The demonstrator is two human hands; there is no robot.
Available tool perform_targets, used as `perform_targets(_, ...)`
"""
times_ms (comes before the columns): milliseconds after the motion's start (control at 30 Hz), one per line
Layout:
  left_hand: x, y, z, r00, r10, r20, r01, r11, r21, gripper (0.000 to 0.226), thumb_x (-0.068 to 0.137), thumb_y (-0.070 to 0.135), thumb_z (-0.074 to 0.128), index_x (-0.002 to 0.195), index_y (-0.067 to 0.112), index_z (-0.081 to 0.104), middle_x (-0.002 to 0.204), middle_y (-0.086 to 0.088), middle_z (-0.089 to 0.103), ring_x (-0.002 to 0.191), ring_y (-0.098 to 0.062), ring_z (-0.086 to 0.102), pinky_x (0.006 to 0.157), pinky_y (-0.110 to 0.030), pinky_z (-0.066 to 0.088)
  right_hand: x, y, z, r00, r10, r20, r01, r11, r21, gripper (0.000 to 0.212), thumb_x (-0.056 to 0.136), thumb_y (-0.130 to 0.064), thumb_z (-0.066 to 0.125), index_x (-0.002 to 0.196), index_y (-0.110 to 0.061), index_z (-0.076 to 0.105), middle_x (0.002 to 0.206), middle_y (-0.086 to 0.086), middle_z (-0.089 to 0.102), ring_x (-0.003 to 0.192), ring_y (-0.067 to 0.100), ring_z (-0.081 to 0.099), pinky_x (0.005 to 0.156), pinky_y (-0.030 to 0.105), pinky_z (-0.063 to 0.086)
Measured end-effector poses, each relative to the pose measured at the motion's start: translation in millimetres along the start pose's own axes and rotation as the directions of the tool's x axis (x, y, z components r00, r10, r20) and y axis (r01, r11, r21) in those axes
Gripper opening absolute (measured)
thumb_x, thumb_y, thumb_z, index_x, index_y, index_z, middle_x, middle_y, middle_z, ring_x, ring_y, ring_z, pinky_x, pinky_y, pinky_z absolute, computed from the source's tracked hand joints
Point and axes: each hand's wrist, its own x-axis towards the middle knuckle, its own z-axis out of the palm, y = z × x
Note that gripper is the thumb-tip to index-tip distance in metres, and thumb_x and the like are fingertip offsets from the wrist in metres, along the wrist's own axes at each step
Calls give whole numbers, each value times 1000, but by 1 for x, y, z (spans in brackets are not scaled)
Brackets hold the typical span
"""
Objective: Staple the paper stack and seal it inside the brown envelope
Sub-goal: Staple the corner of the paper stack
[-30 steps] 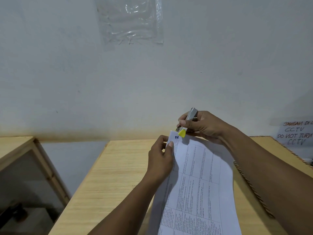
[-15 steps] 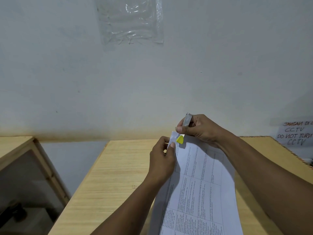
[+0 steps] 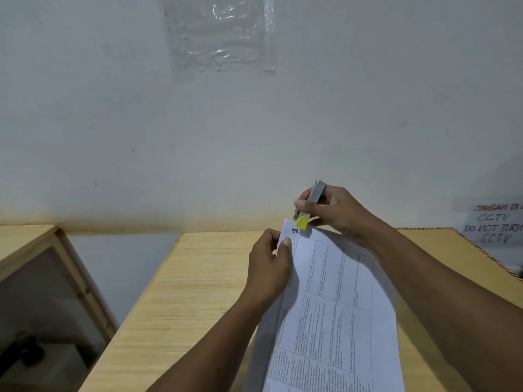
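A stack of white printed paper (image 3: 331, 315) lies lengthwise on the wooden table, with a blue "1" at its far left corner. My left hand (image 3: 268, 267) pinches that corner between thumb and fingers. My right hand (image 3: 334, 210) grips a small metal stapler (image 3: 312, 203) with a yellow tip, held tilted just above the same corner; its tip touches the paper's far edge. The brown envelope (image 3: 458, 250), edged with a striped border, lies under my right forearm at the right, largely hidden.
The light wooden table (image 3: 181, 292) stands against a pale wall. A second wooden unit (image 3: 25, 241) sits at the left across a gap. A handwritten CCTV notice (image 3: 495, 222) hangs at the far right, and a clear plastic sheet (image 3: 218, 32) is taped high on the wall.
The stapler dipped down onto the paper corner half a second ago and has now lifted back up and tilted. My left hand kept its pinch on the corner.
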Motion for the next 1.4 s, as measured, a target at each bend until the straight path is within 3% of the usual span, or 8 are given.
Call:
perform_targets(133,6,-11,0,990,-110,-84,107,993,-43,20,101,26,51,87,15,61,87,-6,69,75,-12,59,68,-29,46,11,3,-13,958,-51,-282,-2,983,-185,36,92,-38,71,105,-7,59,91,12,71,76,20,67,65,35,52)
perform_targets(233,16,-27,1,959,-223,-176,214,974,-71,18,98,26,52,87,15,62,79,-2,65,73,-17,58,69,-34,46,7,11,-26,985,89,-145,-142,902,-408,45,88,-46,72,99,-11,47,74,3,66,66,23,66,55,36,52)
perform_targets(367,23,-46,7,919,-336,-209,338,941,-24,14,98,21,50,103,16,63,90,-2,69,80,-21,64,72,-35,48,-10,28,-25,950,298,-89,-276,674,-685,62,89,-48,72,121,-12,33,94,8,63,68,23,63,49,31,48)
perform_targets(500,19,-56,18,920,-326,-218,344,937,51,19,96,13,50,114,20,50,96,-10,67,82,-21,64,67,-31,48,-25,50,-23,929,356,-101,-311,604,-734,56,89,-46,72,120,-13,39,97,5,59,62,16,55,49,28,43)
perform_targets(733,25,-51,37,941,-251,-227,294,939,180,17,95,4,46,108,15,49,83,-5,59,68,-20,55,53,-20,36,-35,96,-21,940,296,-168,-304,504,-808,38,90,-47,65,109,-19,46,111,7,60,95,28,60,72,36,45)
perform_targets(900,29,-64,42,976,-187,-115,219,866,449,26,90,3,50,109,9,68,115,-8,65,111,-26,60,81,-21,37,-34,103,-26,962,224,-156,-248,480,-841,28,90,-42,63,111,-27,54,109,0,61,95,25,60,77,37,50)
perform_targets(1067,18,-71,38,994,-112,-3,77,660,747,27,93,21,51,114,15,66,119,-9,55,113,-30,49,85,-34,42,-20,102,-24,989,126,-79,-124,409,-904,17,96,-40,62,112,-42,60,106,-4,53,110,26,50,86,38,43)
perform_targets(1400,11,-78,27,998,-29,-52,57,728,684,27,92,37,59,113,25,70,119,-2,52,114,-22,46,83,-29,42,18,122,-14,991,137,0,-62,449,-891,32,91,-19,69,115,-40,69,111,-4,54,112,26,45,80,34,32)
